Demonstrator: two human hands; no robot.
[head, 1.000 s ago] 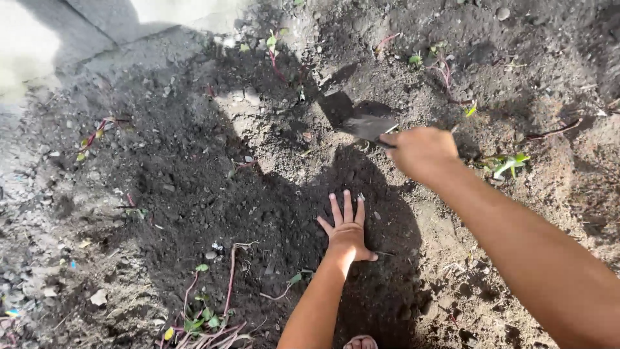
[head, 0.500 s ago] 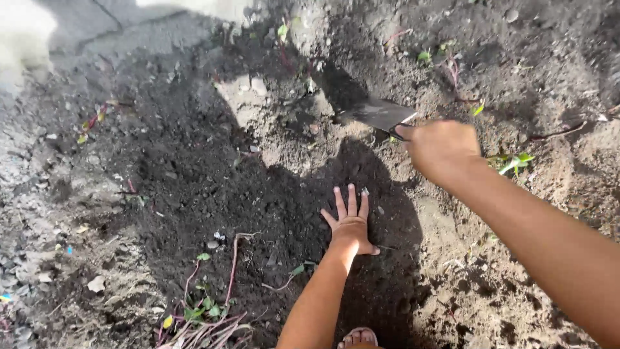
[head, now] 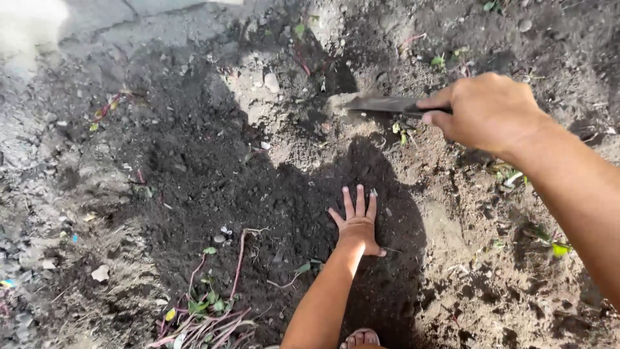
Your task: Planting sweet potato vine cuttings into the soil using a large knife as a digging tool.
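Observation:
My right hand (head: 487,113) is shut around the handle of a small dark garden trowel (head: 381,103). It holds the blade nearly level just above a mound of loose pale soil (head: 290,129). My left hand (head: 356,223) lies flat on dark, shaded soil below the trowel, fingers spread and holding nothing. A patch of darker turned soil (head: 206,187) spreads to the left of that hand.
A bundle of uprooted red-stemmed seedlings (head: 206,317) lies at the lower left. Single seedlings stand at the left (head: 106,106), top centre (head: 300,45) and right (head: 510,174). A grey concrete slab (head: 97,19) borders the bed at top left. Toes in a sandal (head: 360,337) show at the bottom edge.
My right hand has moved right and towards the camera with the trowel, and the blade now shows almost edge-on. My left hand has stayed flat on the soil.

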